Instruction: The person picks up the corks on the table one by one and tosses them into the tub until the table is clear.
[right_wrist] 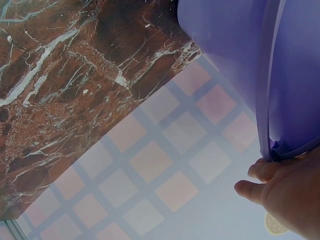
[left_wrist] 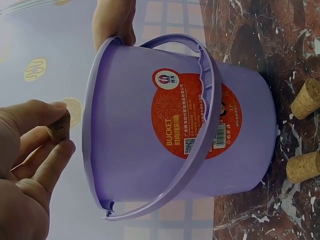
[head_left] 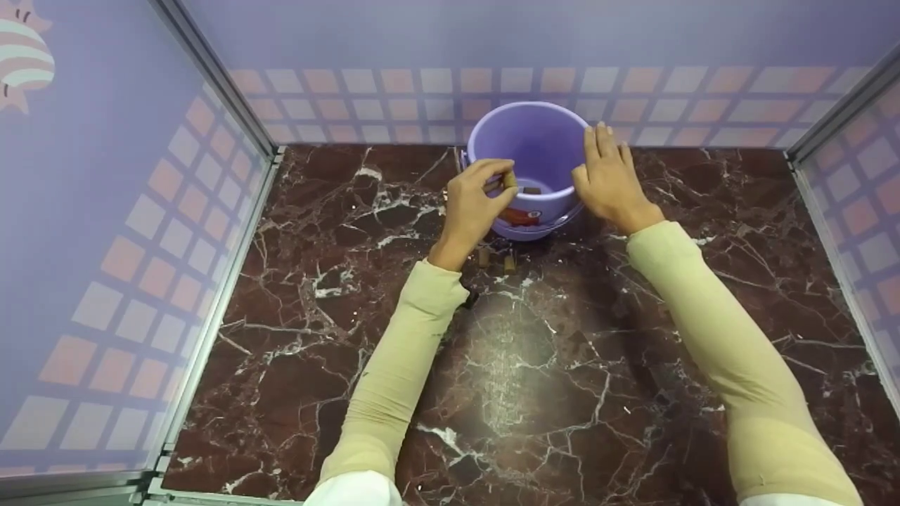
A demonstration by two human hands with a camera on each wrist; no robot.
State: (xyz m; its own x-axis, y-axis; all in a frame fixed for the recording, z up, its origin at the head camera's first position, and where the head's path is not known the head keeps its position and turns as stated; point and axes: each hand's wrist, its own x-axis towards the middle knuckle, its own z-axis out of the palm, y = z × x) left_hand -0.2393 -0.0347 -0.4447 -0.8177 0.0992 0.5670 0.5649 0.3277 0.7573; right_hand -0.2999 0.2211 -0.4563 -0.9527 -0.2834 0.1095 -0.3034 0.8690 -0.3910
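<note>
A purple bucket stands upright against the back wall, its handle hanging down at the front. Over its near left rim, my left hand pinches a cork between thumb and fingertips. My right hand rests on the bucket's right rim with its fingers fairly straight. Inside, on the bucket's bottom, lies a brown piece, partly hidden by the rim. Two more corks stand on the table before the bucket, a left cork and a right cork.
The dark red marbled tabletop is bounded by a patterned back wall and side panels, the left panel and the right panel. Small white specks dot the surface.
</note>
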